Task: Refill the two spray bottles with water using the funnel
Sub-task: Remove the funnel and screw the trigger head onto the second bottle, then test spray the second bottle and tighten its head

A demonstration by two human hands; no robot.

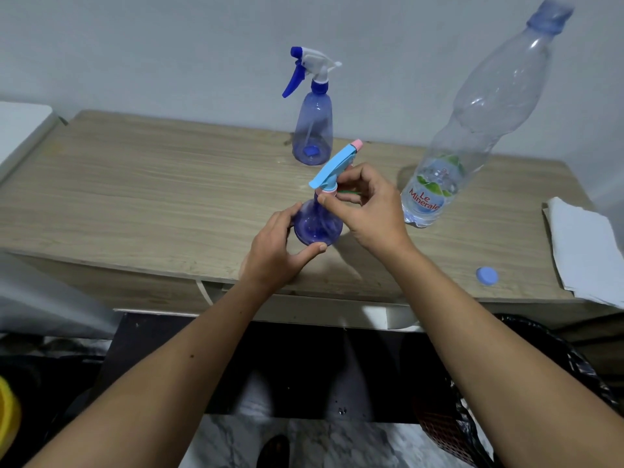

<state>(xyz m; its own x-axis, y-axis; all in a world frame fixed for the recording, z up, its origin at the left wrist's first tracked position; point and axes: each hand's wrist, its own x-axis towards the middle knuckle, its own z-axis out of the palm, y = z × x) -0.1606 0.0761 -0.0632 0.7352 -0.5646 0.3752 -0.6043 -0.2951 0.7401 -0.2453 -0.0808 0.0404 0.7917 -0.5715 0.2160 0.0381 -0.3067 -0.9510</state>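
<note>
Near bottle [317, 228], front edge of table [135, 184]: left hand [273, 258] clasps its base steady; right hand [368, 207] pinches collar [327, 190], presumably for turning.

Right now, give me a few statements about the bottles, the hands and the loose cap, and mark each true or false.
1. The left hand holds the near spray bottle by its base. True.
2. The right hand grips the water bottle. False: its fingers are at the near spray bottle's collar.
3. The far spray bottle lies on its side. False: it stands upright.
4. A loose blue cap lies on the table. True.
</note>
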